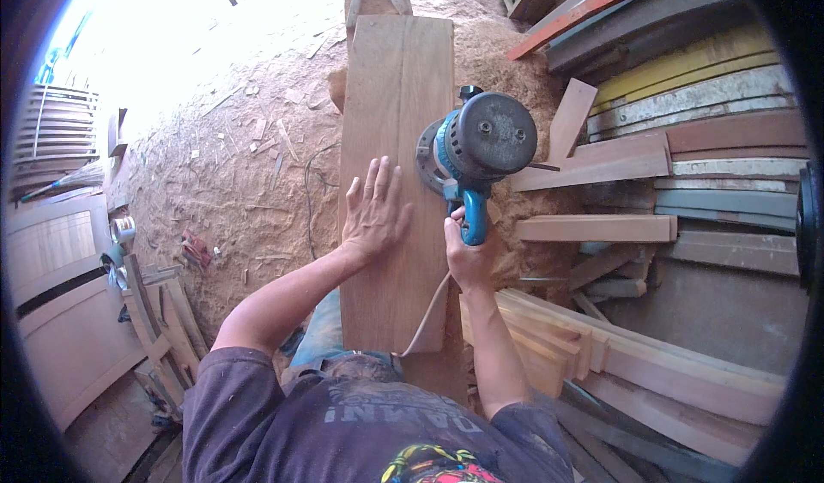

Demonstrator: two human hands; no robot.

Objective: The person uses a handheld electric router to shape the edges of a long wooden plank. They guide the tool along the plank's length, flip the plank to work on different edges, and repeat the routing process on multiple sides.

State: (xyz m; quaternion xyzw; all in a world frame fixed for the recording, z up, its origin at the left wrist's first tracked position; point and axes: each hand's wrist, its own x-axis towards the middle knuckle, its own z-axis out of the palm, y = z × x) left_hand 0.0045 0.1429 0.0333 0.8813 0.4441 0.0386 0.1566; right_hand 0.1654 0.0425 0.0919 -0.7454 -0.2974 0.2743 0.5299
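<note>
The plank is pressed flat under the open left hand. The sander, at its right edge, is held by the right hand, grip closed round the handle. Sanding seems underway; steady pressure is called for.

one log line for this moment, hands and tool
left hand: flat on plank | right hand: grips blue sander handle | sander: on plank's right edge | floor: sawdust

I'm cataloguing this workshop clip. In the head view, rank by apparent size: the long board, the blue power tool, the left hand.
1. Long board, largest by far.
2. Blue power tool.
3. Left hand, though close to the tool in apparent size.
</note>
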